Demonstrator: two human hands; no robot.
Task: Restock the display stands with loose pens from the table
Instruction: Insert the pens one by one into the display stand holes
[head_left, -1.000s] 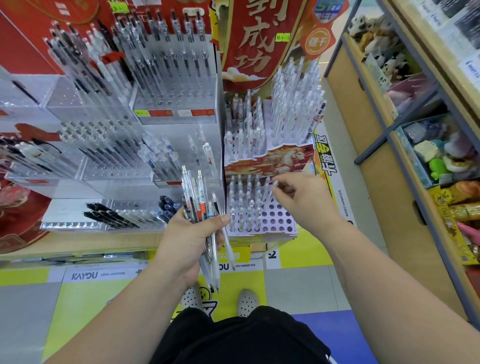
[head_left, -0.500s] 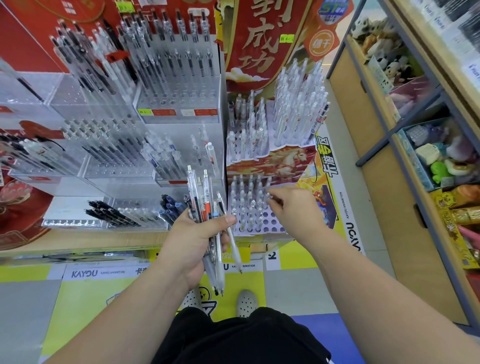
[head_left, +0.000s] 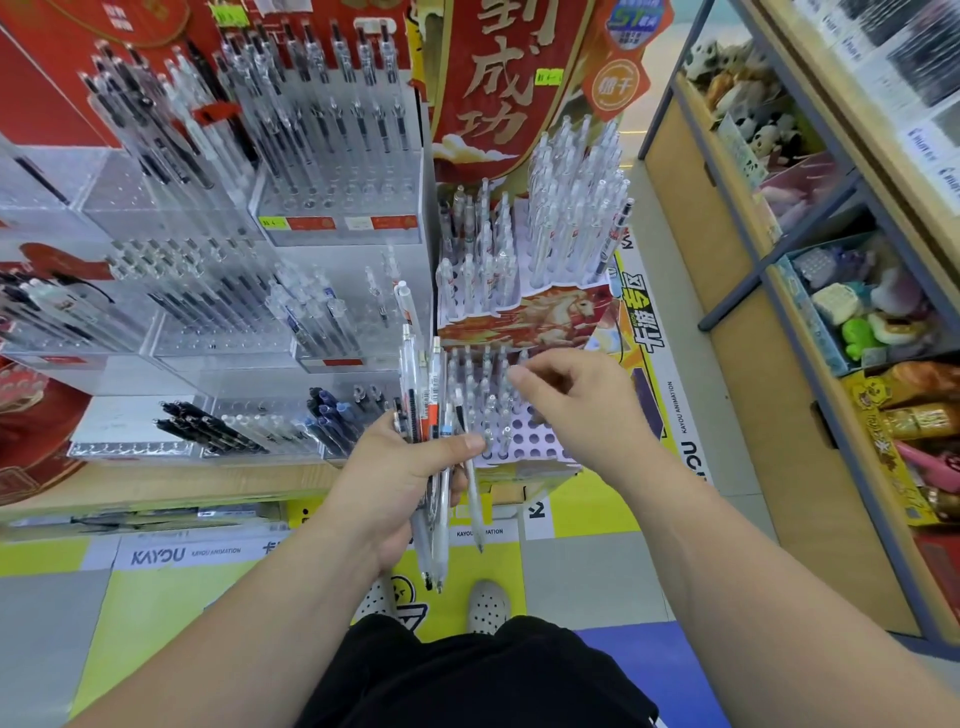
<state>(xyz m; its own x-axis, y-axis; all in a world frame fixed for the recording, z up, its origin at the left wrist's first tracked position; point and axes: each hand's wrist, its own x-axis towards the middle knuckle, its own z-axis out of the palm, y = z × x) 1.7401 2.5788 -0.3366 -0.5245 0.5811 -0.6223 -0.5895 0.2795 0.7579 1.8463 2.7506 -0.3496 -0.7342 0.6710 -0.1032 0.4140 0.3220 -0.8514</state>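
My left hand grips a bundle of several loose pens, clear and white ones with tips pointing down. To its right stands a white tiered display stand with rows of round holes. Its lowest tier holds several clear pens on the left side, and holes at the front right show open. My right hand hovers over that tier. Its thumb and forefinger pinch the top of a clear pen standing in a hole. The upper tiers are packed with clear pens.
Clear acrylic pen racks fill the table on the left, with dark pens lying in low trays. A red sign rises behind the stand. A wooden shelf unit with toys stands on the right. My shoes are on the floor below.
My right hand brought a clear pen down from above the stand's right side into the lowest tier and stays at its top. My left hand has kept its bundle and rose slightly.
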